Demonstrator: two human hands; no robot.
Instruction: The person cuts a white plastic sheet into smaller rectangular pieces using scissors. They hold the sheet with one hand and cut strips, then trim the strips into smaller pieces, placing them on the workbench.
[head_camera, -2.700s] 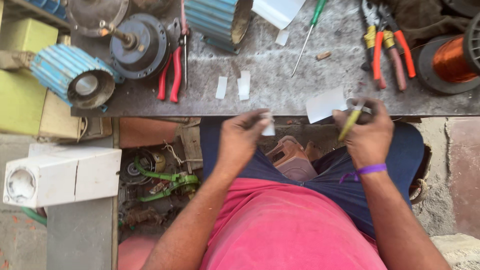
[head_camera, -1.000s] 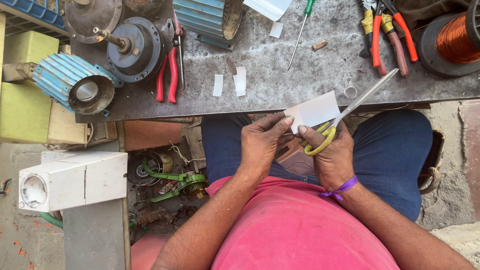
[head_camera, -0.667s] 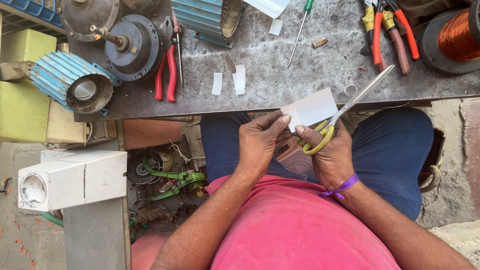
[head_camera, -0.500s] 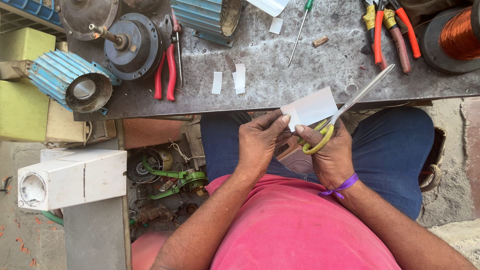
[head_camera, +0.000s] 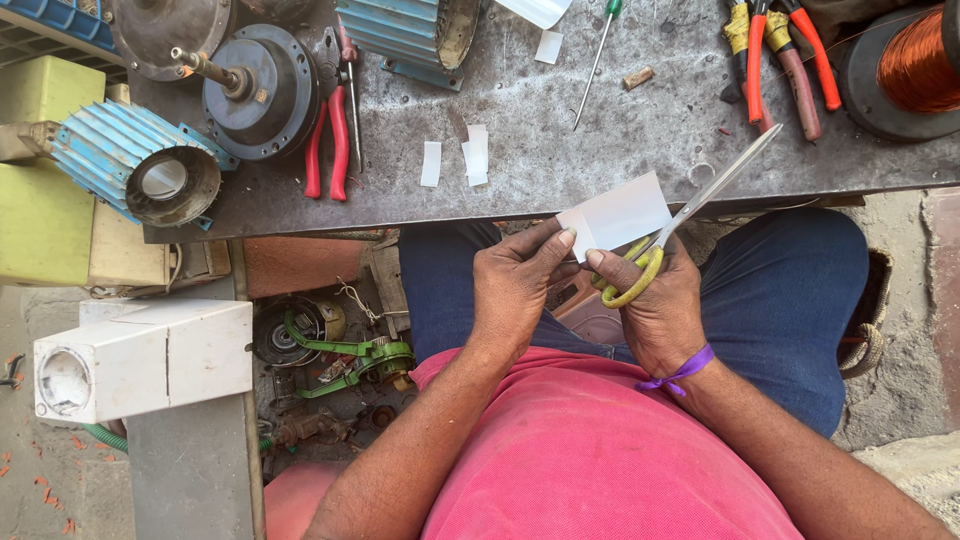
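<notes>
Gripped: white paper sheet (head_camera: 618, 213), pinched by left hand (head_camera: 515, 290) at the grey workbench (head_camera: 560, 150) edge; yellow-handled scissors (head_camera: 680, 225), held closed-fisted in right hand (head_camera: 660, 310), blades beside the sheet. Red pliers (head_camera: 328, 140), small paper strips (head_camera: 455, 160) lay beyond.

grey metal workbench (head_camera: 560, 170) (scuffed) | concrete floor (head_camera: 900, 300) | daylight
</notes>
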